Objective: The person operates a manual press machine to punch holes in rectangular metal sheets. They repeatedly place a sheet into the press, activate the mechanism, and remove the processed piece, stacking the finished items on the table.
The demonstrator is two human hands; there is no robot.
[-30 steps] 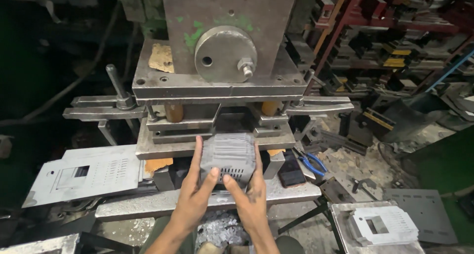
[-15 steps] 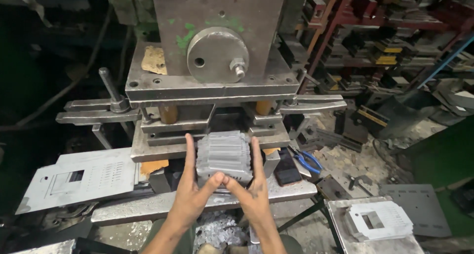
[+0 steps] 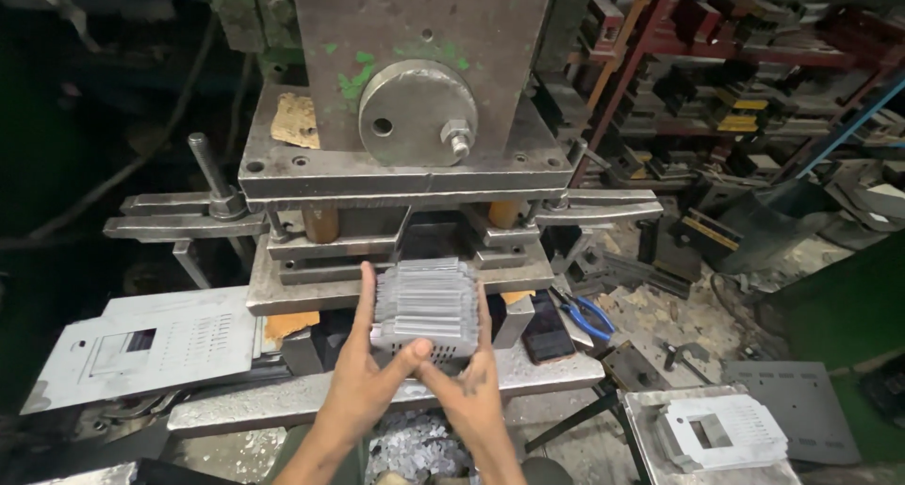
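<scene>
Both hands hold one stack (image 3: 426, 301) of thin grey stamped plates, squared up just in front of the press (image 3: 415, 155) and level with the gap between its die plates. The left hand (image 3: 363, 386) is flat along the stack's left side, fingers straight up and thumb crossing under the front edge; the right hand (image 3: 471, 386) mirrors it on the right side. So the fingers are neither clenched nor slack but pressed flat against the stack, clamping it from both sides, which would keep the loose plates aligned (a curled grip would likely fan them). The stack sits over the front bar (image 3: 377, 395) of the press bed, apparently carried by the hands more than resting on it; whether its underside touches the bar cannot be told. Below the hands lies a heap of scrap (image 3: 415, 447). A flat perforated sheet (image 3: 141, 348) lies to the left, within reach. Blue-handled pliers (image 3: 580, 317) and a dark phone (image 3: 547, 329) lie to the right of the stack, and a white punched part (image 3: 721, 433) rests on a tray at lower right.
</scene>
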